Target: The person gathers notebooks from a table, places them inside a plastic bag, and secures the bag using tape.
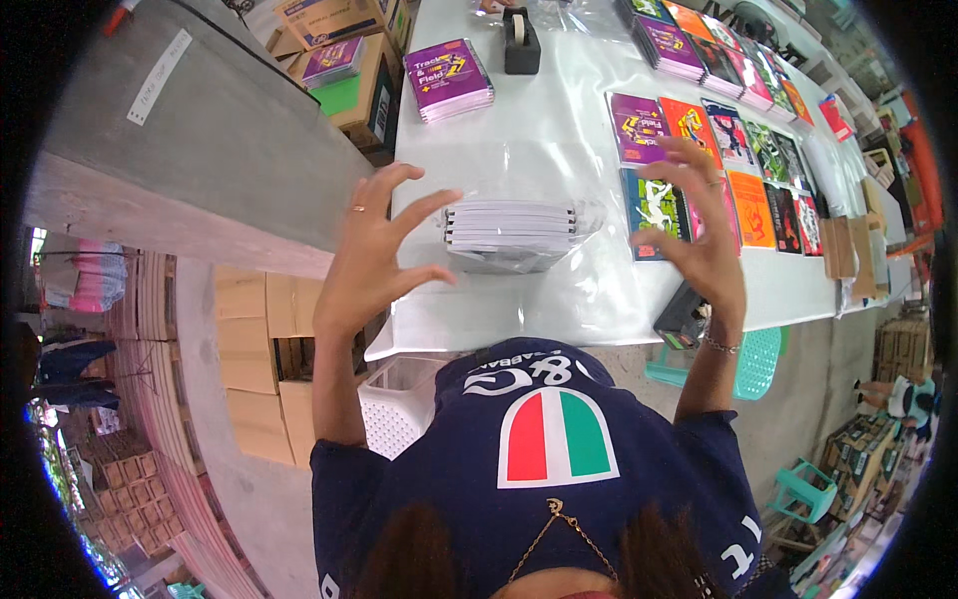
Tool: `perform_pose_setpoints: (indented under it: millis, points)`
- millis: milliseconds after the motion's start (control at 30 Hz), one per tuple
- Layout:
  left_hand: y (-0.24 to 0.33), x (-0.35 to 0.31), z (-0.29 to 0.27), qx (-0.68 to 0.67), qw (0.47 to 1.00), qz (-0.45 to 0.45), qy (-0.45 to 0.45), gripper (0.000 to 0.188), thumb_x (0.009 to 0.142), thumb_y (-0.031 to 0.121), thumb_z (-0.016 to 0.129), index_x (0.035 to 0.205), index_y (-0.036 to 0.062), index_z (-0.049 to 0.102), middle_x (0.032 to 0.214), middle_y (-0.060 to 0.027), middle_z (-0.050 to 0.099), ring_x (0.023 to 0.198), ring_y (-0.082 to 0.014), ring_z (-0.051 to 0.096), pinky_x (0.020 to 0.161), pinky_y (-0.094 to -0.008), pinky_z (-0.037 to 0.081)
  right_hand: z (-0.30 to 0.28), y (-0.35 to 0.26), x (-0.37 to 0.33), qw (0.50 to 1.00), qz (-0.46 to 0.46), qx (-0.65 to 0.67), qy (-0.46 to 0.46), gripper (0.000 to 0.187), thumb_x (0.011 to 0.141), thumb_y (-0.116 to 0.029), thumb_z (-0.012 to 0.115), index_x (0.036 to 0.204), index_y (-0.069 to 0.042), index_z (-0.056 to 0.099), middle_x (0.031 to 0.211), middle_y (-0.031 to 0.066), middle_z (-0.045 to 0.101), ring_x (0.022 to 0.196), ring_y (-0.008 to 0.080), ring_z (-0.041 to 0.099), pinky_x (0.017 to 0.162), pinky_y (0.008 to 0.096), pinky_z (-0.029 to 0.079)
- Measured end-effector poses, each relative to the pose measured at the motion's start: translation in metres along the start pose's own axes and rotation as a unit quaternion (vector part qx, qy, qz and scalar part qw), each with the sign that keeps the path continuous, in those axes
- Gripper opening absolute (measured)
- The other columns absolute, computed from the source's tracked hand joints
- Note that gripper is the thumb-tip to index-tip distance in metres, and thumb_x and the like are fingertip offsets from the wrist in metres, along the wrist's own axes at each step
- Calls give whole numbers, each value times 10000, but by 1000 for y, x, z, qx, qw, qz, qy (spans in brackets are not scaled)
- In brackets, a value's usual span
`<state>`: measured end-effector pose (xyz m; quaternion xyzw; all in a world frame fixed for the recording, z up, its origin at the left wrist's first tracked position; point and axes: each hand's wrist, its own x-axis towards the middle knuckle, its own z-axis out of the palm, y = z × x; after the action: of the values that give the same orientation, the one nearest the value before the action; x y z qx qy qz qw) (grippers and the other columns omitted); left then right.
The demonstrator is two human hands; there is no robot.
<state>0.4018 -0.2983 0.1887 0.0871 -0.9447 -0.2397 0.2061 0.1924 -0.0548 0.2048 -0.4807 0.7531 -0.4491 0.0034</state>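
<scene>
A stack of notebooks (509, 228) lies wrapped in clear plastic on the white-covered table (589, 299), its edges toward me. My left hand (384, 245) hovers just left of the stack, fingers curved and apart, holding nothing. On the other side, my right hand (704, 225) is raised with its fingers spread and bent, also holding nothing. Beneath and around that hand, colourful notebooks (750, 205) lie in rows, and its fingers cover some of them. Loose clear plastic sticks out at the stack's right end. Neither hand appears to touch the stack.
Purple notebooks (449, 82) are piled at the far left, beside a black tape dispenser (520, 48). More notebook stacks (714, 60) stand at the back right. A grey concrete pillar (230, 120) flanks the table's left. Cardboard boxes (374, 95) and a white stool (394, 404) are nearby.
</scene>
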Motion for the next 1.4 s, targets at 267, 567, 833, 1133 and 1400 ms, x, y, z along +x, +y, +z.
perform_pose_setpoints:
  millis: [267, 567, 833, 1133, 1400]
  points:
    - [-27, -2, 4, -1, 998, 4, 57, 282, 636, 225, 805, 835, 103, 646, 1160, -62, 509, 1211, -293, 432, 1031, -422, 317, 24, 25, 7, 988, -132, -63, 37, 259, 674, -128, 765, 886, -84, 623, 1202, 114, 546, 1170, 310, 464, 986, 424, 340]
    - [-49, -66, 136, -224, 935, -137, 240, 835, 564, 207, 890, 1257, 50, 452, 1205, -118, 457, 1125, -270, 470, 968, -379, 391, 102, 95, -85, 996, 10, 55, 66, 791, 615, -210, 857, 1269, -53, 442, 1262, 164, 466, 1215, 309, 418, 996, 403, 363]
    - [-41, -30, 134, -58, 982, -2, 182, 461, 608, 126, 802, 1040, 119, 641, 1006, -56, 576, 1001, -257, 520, 905, -375, 403, 144, 88, -58, 996, -9, 84, -29, 675, 609, -210, 846, 1211, -131, 554, 1420, 183, 293, 1322, 365, 284, 1045, 442, 327]
    - [-47, -2, 104, -66, 991, 95, 61, 213, 653, 209, 773, 845, 136, 715, 833, 17, 631, 805, -186, 581, 707, -331, 477, 158, 70, -56, 995, -14, 81, 61, 423, 618, -158, 825, 1018, -120, 693, 1322, 151, 419, 1241, 319, 389, 981, 394, 355]
    - [-45, 12, 99, -88, 995, 13, 38, 214, 705, 244, 760, 760, 61, 664, 780, 6, 629, 673, -184, 605, 619, -309, 491, 144, 75, -28, 987, 56, 151, 3, 178, 688, -146, 776, 836, -78, 705, 1088, 67, 514, 1020, 214, 491, 837, 322, 412]
